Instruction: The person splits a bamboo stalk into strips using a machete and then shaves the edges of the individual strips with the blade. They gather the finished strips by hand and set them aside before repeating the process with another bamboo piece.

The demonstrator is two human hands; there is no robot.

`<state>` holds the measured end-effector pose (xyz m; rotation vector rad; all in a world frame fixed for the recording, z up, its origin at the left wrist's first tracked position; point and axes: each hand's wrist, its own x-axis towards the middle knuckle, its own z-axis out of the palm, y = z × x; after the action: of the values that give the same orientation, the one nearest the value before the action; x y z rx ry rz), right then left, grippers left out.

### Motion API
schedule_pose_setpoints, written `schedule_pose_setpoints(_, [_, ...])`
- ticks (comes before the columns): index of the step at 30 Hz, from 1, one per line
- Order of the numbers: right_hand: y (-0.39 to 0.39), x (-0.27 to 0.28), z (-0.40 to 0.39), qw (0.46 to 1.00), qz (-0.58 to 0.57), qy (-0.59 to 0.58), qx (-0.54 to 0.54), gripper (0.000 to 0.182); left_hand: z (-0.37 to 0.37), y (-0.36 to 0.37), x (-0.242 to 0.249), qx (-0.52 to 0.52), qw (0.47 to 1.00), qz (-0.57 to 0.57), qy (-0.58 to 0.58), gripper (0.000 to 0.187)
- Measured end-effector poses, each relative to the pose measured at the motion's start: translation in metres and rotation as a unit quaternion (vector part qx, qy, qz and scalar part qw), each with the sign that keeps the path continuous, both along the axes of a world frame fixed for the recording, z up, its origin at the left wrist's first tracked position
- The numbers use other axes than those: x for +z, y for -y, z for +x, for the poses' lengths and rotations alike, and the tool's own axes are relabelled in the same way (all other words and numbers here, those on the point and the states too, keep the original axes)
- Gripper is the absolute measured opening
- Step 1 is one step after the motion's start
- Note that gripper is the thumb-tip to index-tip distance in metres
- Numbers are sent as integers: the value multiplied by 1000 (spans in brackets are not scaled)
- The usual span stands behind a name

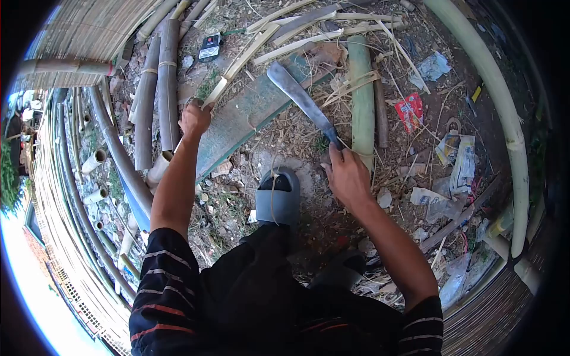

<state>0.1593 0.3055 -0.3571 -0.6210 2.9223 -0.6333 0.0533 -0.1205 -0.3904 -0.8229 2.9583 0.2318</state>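
My left hand (195, 120) is closed around the near end of a pale split bamboo strip (240, 62), which slants up and to the right. In my right hand (349, 177) is the dark handle of a machete (300, 99). Its broad grey blade points up and left, over the edge of a worn green board (222, 135) lying on the ground. The blade is apart from the strip. A thick green bamboo piece (360, 98) lies just beyond the machete, with a strip of fibre around it.
Dark bamboo poles (168, 83) lie at left, near a small black box (209, 48). More split strips (320, 37) are strewn ahead. A long curved bamboo pole (496, 77) borders the right, beside a red wrapper (409, 111) and plastic litter. A grey slipper (274, 204) sits below the board.
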Motion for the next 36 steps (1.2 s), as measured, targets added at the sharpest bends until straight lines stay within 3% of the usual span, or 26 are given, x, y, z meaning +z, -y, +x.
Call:
schedule_pose_setpoints(8, [14, -40, -9, 994, 63, 33, -86, 67, 16, 9, 10, -129, 987, 90, -38, 41])
schedule_pose_setpoints(11, [15, -37, -17, 986, 92, 71, -120, 79, 30, -29, 51, -97, 987, 123, -40, 46])
schedule_pose_setpoints(13, [13, -22, -25, 981, 37, 132, -138, 87, 42, -47, 61, -90, 986, 133, -52, 53])
schedule_pose_setpoints(14, [12, -23, -25, 981, 38, 128, -142, 87, 47, -48, 55, -107, 985, 131, -27, 56])
schedule_pose_setpoints(16, [10, -27, -24, 983, 46, 101, -144, 110, 58, -70, 76, -93, 987, 123, 52, 55])
schedule_pose_setpoints(17, [10, -21, -25, 983, 45, 96, -148, 110, 55, -71, 77, -98, 986, 123, 48, 55])
schedule_pose_setpoints(19, [9, -6, -20, 964, 0, 200, -175, 119, 49, -72, 79, -130, 980, 67, 133, 50])
schedule_pose_setpoints(21, [8, 3, -7, 959, -37, 200, -197, 123, 22, -78, 75, -112, 989, 98, -14, 50])
schedule_pose_setpoints(23, [4, 4, 8, 952, -73, 204, -216, 127, -21, -81, 65, -87, 978, 181, -63, 59])
schedule_pose_setpoints(25, [-9, -2, 21, 936, -209, 201, -202, 130, -60, -83, 42, -88, 964, 238, -80, 81])
schedule_pose_setpoints(26, [-12, -3, 27, 935, -209, 203, -203, 130, -72, -91, 44, -88, 964, 238, -78, 81])
schedule_pose_setpoints(28, [-18, -4, 36, 951, -220, 75, -205, 131, -91, -115, 52, -107, 973, 193, -62, 105])
schedule_pose_setpoints(29, [-21, 1, 40, 950, -220, 75, -207, 131, -97, -124, 48, -110, 973, 193, -61, 105])
schedule_pose_setpoints(31, [-28, 15, 44, 907, -285, 190, -244, 133, -105, -140, 42, -119, 985, 126, -26, 114])
schedule_pose_setpoints(32, [-30, 22, 42, 906, -287, 189, -246, 133, -103, -152, 42, -137, 988, 54, -54, 106])
schedule_pose_setpoints(34, [-34, 33, 40, 876, -278, 283, -274, 135, -102, -162, 49, -198, 978, 54, -42, 100])
schedule_pose_setpoints(36, [-33, 32, 43, 883, -286, 247, -279, 131, -105, -165, 35, -266, 963, 39, -5, 84])
